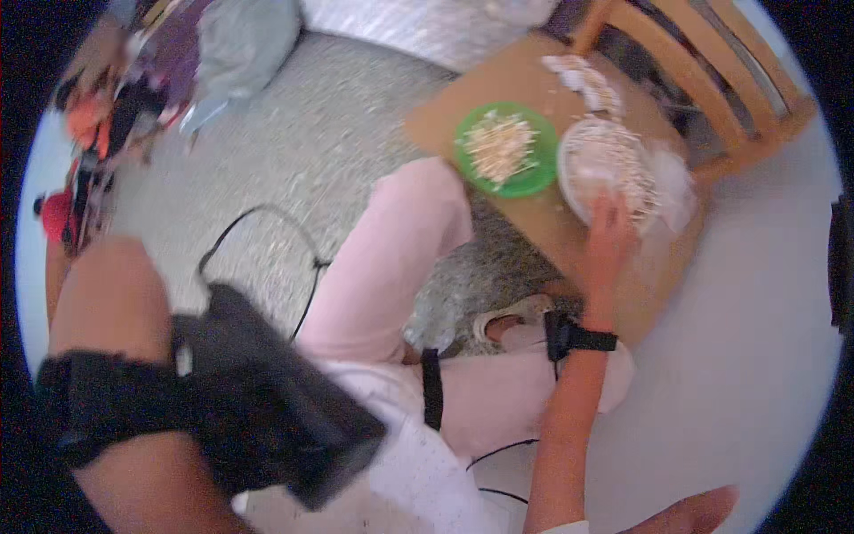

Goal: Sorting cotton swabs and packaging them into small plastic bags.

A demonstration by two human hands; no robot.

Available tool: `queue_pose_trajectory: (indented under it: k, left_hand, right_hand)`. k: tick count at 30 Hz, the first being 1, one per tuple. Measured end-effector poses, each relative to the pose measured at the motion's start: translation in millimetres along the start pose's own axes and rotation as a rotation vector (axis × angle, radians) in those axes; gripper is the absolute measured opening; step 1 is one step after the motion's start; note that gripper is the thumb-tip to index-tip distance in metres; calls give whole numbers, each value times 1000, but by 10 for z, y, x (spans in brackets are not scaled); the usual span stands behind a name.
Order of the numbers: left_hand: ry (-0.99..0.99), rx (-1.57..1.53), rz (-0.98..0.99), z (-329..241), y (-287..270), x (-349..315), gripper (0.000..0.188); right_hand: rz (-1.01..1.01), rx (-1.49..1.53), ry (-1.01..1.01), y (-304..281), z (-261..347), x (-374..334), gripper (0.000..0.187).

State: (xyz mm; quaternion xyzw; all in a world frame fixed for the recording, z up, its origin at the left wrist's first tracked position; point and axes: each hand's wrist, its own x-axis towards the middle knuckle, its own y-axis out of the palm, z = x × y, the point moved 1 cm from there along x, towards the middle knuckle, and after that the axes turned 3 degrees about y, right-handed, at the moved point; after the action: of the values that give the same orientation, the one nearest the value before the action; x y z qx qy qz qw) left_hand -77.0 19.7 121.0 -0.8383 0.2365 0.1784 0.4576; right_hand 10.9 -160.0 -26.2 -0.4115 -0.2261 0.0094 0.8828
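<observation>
My right hand (609,233) reaches forward onto the near rim of a white bowl (587,182) heaped with pale shredded pieces; its fingertips touch the shreds, and blur hides whether they pinch any. A green plate (534,173) with a small pile of the same pale shreds sits just left of the bowl. Both stand on a low wooden board (463,102). My left hand (107,285) is close to the camera at the left, blurred, with a black strap and a black device (267,400) at its wrist; its fingers cannot be made out.
My legs in pink trousers (391,267) are folded over a grey speckled floor (311,133). A wooden chair (712,80) stands behind the board. Black cables (258,214) cross the floor. Coloured cloth and clutter (133,80) lie at the far left.
</observation>
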Motion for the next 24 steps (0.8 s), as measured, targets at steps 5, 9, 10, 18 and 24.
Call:
queue_pose_trajectory:
  k: [5, 9, 10, 18, 24]
  left_hand:
    - [-233, -30, -55, 445, 57, -234, 41]
    - [-353, -18, -63, 670, 118, -248, 41]
    - [-384, -9, -56, 743, 142, -250, 40]
    - [-521, 70, 19, 236, 21, -33, 37]
    - [1003, 202, -356, 7, 79, 143, 34]
  right_hand:
    - [8, 134, 115, 129, 104, -55, 44]
    - [2, 116, 94, 299, 49, -32, 45]
    - [-12, 50, 69, 382, 41, -64, 45]
    - [127, 64, 254, -61, -17, -138, 39]
    - [17, 646, 305, 258, 39, -495, 35]
